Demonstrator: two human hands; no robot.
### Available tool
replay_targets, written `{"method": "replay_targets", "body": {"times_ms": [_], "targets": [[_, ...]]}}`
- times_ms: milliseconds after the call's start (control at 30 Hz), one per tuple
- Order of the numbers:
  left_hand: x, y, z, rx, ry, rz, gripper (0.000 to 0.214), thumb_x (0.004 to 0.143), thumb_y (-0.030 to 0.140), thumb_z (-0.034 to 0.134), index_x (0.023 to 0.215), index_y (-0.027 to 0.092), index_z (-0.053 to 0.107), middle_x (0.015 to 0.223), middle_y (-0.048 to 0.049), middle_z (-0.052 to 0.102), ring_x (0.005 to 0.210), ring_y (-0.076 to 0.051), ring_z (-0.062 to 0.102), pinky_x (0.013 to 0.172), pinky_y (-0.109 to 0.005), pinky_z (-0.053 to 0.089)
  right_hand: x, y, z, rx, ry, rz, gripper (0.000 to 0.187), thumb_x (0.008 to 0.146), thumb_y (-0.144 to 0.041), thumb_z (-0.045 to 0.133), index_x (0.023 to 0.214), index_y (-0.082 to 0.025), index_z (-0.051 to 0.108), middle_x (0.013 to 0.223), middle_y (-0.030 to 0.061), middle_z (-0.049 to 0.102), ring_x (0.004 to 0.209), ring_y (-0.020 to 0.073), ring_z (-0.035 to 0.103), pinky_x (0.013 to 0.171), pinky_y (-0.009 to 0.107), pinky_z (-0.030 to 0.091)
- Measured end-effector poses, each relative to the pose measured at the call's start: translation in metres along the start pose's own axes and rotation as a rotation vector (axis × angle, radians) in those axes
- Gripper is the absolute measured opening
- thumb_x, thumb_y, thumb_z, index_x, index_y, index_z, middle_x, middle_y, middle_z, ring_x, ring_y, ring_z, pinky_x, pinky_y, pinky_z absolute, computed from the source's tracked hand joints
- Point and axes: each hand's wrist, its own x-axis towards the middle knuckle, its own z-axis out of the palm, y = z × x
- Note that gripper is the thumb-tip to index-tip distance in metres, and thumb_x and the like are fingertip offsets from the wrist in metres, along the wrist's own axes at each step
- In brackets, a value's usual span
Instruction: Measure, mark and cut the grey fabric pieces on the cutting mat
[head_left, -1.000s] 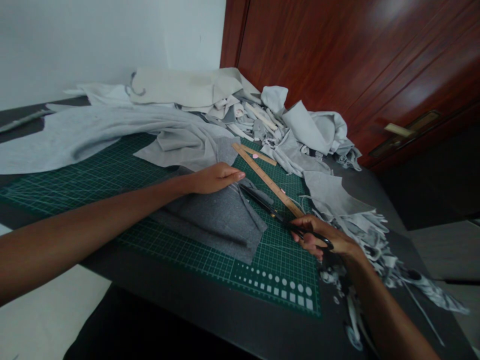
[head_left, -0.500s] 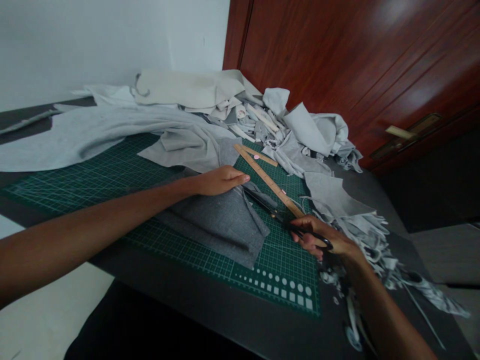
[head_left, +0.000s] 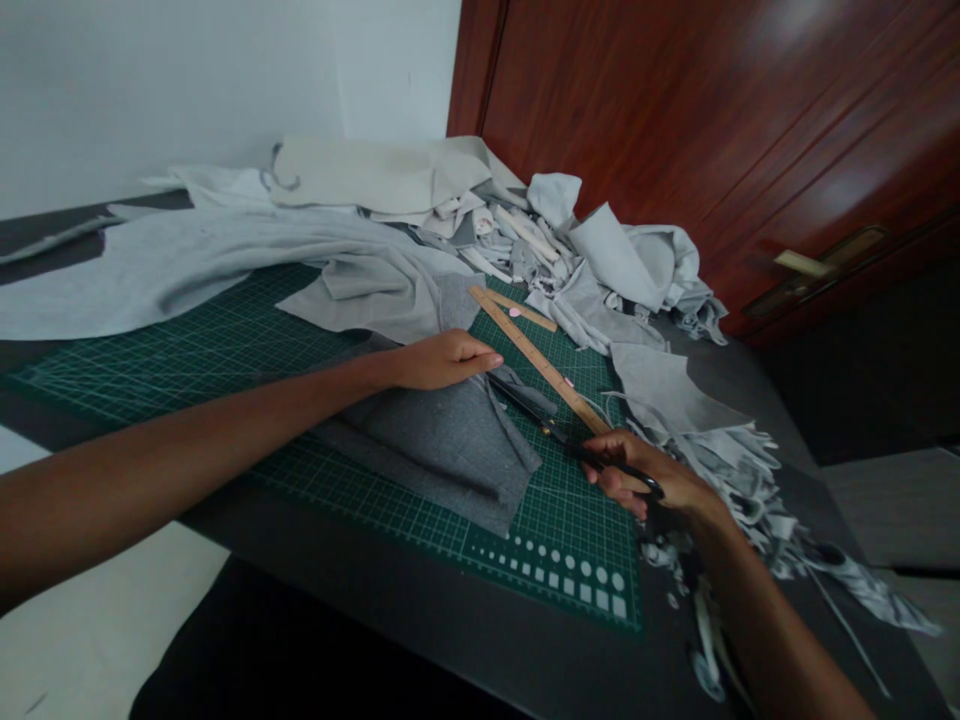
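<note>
My left hand (head_left: 448, 360) is closed on the upper edge of a dark grey piece of fabric (head_left: 442, 440), thumb pointing right. The fabric lies over a green cutting mat (head_left: 375, 500). In my right hand (head_left: 637, 470) is a pair of black scissors (head_left: 559, 432), fingers round the handles. The blades reach left along the fabric's cut edge, close to my left fingertips; a narrow flap of grey cloth lies beside them. Just beyond the blades rests a wooden ruler (head_left: 544, 365), its near end by my right hand.
Light grey fabric (head_left: 187, 260) spreads along the back left, with a cream piece (head_left: 375, 175) behind it. A heap of cloth scraps (head_left: 540, 245) runs from the back down the right side of the dark table (head_left: 360, 580). A red-brown wooden door (head_left: 675, 120) stands behind.
Almost nothing differs. Both hands, the scissors and the fabric keep their places, and the whole view has shifted very slightly.
</note>
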Motion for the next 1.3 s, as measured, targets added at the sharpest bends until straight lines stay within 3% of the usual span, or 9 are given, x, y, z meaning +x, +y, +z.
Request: {"method": "replay_targets", "body": {"times_ms": [433,733,1300], "targets": [[0.0,-0.001,0.0004,0.002,0.004,-0.005,0.04,0.1,0.038,0.041,0.064,0.022,0.036,0.059,0.0064,0.03,0.053,-0.011,0.036,0.052,-0.025,0.028,-0.0002,0.0032,-0.0016,0.0,-0.003,-0.014,0.049,0.077,-0.059,0.08,0.078,-0.018,0.054,0.045,-0.0127,0.041,0.032,0.0026,0.033,0.031,0.015,0.023],[-0.0004,-0.0025,0.0006,0.015,0.005,-0.012,0.04,0.1,0.038,0.04,0.064,0.022,0.033,0.06,0.0061,0.028,0.054,-0.01,0.035,0.053,-0.025,0.028,0.0016,0.0025,-0.0015,-0.012,0.006,0.001,0.058,0.07,-0.069,0.08,0.075,-0.018,0.054,0.046,-0.0122,0.042,0.032,0.0027,0.034,0.031,0.016,0.025],[-0.0012,-0.0024,-0.0005,-0.014,0.041,-0.052,0.041,0.101,0.038,0.038,0.063,0.022,0.034,0.06,0.0049,0.031,0.054,-0.011,0.036,0.055,-0.026,0.031,-0.0006,0.0085,-0.0086,-0.019,-0.042,-0.038,0.058,0.071,-0.068,0.08,0.085,-0.016,0.057,0.048,-0.01,0.046,0.034,0.0038,0.037,0.034,0.015,0.033]]}}
